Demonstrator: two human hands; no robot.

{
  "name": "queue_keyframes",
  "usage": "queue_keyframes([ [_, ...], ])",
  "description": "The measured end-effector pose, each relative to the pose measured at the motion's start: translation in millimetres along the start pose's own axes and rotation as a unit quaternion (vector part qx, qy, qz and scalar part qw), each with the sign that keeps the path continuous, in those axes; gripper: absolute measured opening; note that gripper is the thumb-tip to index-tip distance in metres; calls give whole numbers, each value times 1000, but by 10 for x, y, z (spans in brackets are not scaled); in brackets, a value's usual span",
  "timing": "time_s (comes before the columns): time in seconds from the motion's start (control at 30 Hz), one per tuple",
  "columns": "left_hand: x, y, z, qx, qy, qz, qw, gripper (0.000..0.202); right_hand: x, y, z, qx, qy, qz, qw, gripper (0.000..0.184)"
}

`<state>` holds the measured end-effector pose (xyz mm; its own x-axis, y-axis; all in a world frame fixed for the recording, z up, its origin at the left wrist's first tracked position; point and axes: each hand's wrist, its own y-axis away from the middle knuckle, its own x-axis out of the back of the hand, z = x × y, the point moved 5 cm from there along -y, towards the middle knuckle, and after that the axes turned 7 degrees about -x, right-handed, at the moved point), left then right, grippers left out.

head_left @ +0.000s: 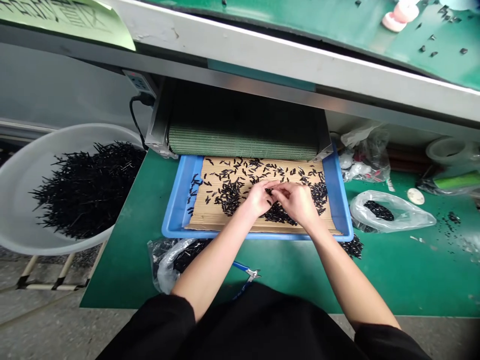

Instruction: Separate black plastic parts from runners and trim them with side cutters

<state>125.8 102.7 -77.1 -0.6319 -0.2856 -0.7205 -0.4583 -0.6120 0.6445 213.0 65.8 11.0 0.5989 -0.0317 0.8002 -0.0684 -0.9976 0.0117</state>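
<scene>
A blue tray [339, 200] lined with corrugated cardboard [198, 220] holds many small black parts [229, 197], some scattered, some heaped. Over its middle, my left hand [259, 197] is cupped with the fingers bent toward the right hand. My right hand [296, 200] meets it there, thumb and forefinger pressed together in a pinch. Whatever lies between the fingertips is too small to name, though a dark bit shows near them. Black parts lie heaped just beneath both hands.
A green conveyor belt [243, 142] ends above the tray's far side. On the left stands a white tub [22, 235] of black pieces. Blue-handled nippers [249, 272] lie in front. Plastic bags [408, 217] of black parts rest at the right and near left [165, 265].
</scene>
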Motion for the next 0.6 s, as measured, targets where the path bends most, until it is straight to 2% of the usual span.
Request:
queue_keyframes([
  [0.1, -41, 41, -14, 4, 7, -12, 1000, 29, -187, 100, -88, -29, 16, -30, 999, 13],
  [0.17, -51, 94, 6, -6, 11, -15, 1000, 30, -212, 165, -92, -33, 24, -34, 999, 13],
  [0.27, 40, 247, 172, -52, 18, -10, 998, 32, -27, 212, 62, -52, 27, -3, 998, 15],
  [0.37, 281, 484, 499, -120, 24, 11, 992, 28, 286, 196, 334, -89, 106, 109, 984, 25],
  [0.43, 460, 642, 717, -153, 28, 24, 988, 31, 327, 162, 448, -109, 168, 141, 969, 30],
  [0.5, 590, 759, 855, -163, 30, 27, 986, 34, 145, 105, 429, -94, 178, 95, 975, 30],
  [0.6, 658, 838, 881, -146, 32, 14, 989, 38, -339, 37, 213, -30, 161, -34, 986, 25],
])
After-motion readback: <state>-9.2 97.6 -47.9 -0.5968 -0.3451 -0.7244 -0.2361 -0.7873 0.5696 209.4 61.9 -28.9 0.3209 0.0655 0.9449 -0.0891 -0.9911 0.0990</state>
